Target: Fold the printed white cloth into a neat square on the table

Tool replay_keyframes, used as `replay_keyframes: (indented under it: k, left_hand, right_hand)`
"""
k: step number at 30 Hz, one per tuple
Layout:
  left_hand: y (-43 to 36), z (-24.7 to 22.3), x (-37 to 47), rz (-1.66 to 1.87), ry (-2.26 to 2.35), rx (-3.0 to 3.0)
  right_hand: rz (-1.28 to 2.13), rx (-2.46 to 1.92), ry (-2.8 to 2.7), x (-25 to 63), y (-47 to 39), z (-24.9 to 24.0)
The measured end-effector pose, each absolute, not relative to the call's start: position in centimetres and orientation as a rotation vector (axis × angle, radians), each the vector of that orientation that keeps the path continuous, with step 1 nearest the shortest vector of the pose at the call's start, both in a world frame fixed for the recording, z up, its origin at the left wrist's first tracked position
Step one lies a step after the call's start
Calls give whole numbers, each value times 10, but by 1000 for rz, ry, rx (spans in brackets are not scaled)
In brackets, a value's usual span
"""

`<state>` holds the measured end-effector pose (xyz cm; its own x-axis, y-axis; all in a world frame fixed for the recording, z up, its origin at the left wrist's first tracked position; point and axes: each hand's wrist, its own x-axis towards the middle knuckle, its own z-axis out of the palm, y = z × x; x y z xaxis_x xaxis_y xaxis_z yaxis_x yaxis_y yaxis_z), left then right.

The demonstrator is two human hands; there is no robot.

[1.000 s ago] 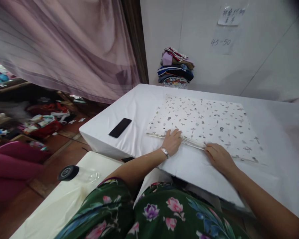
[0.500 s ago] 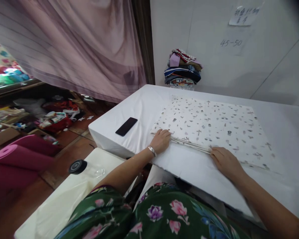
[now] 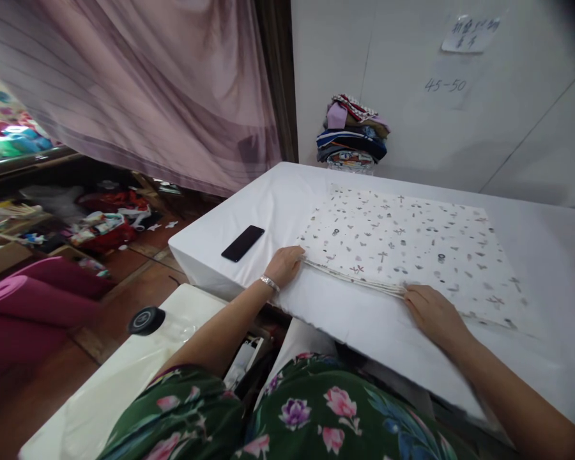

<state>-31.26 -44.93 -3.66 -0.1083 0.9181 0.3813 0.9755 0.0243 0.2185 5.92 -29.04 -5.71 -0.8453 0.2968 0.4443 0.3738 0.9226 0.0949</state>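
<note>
A white cloth (image 3: 397, 246) with small grey and brown prints lies folded in layers, flat on the white-covered table (image 3: 278, 198). At its near left corner, my left hand (image 3: 286, 265) is closed on the layered edge, a silver bracelet at the wrist. My right hand (image 3: 429, 306) pinches the same near edge farther right, thumb hidden beneath the fingers. Between the two hands the stacked edges show as several thin lines, bowed slightly toward me.
A black phone (image 3: 243, 243) lies on the table's left part. Folded clothes (image 3: 352, 134) are stacked at the back by the wall. Lower left, a pale side table (image 3: 100, 383) carries a round black lid (image 3: 146, 321). Pink rolled mats (image 3: 33, 306) stand on the floor.
My left hand has slid left along the cloth's near edge to its corner. My right hand has stayed in place on the edge.
</note>
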Motion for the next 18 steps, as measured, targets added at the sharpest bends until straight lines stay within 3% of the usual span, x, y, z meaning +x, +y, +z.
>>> replay_keyframes:
  k: [9, 18]
  left_hand:
    - [-452, -21, -321, -346, -2290, -1903]
    - [-453, -24, -322, -270, -2302, -1890]
  right_hand:
    - [-200, -515, -2652, 59, -291, -58]
    - [-203, -534, -2650, 59, -291, -60]
